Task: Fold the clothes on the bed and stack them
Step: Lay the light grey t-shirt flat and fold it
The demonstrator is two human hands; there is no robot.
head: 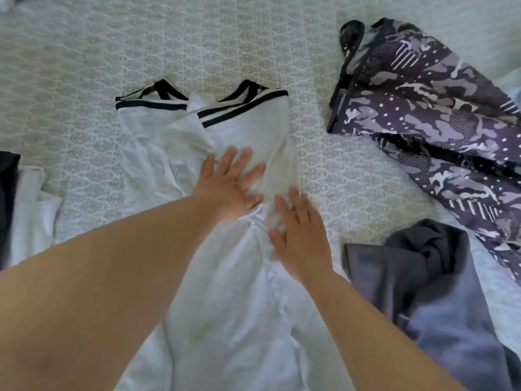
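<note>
A white garment with black-striped trim (225, 292) lies lengthwise down the middle of the bed, its striped end farthest from me. My left hand (228, 184) presses flat on its upper middle with fingers spread. My right hand (301, 238) lies flat on the cloth just to the right and nearer me, fingers straight. Neither hand grips the fabric. The cloth is wrinkled between the two hands.
A purple camouflage-patterned garment (439, 122) lies crumpled at the right. A grey-blue garment (428, 292) is heaped at the lower right. White and dark clothes (25, 210) sit at the left edge. The patterned bedspread (197, 43) stretches beyond.
</note>
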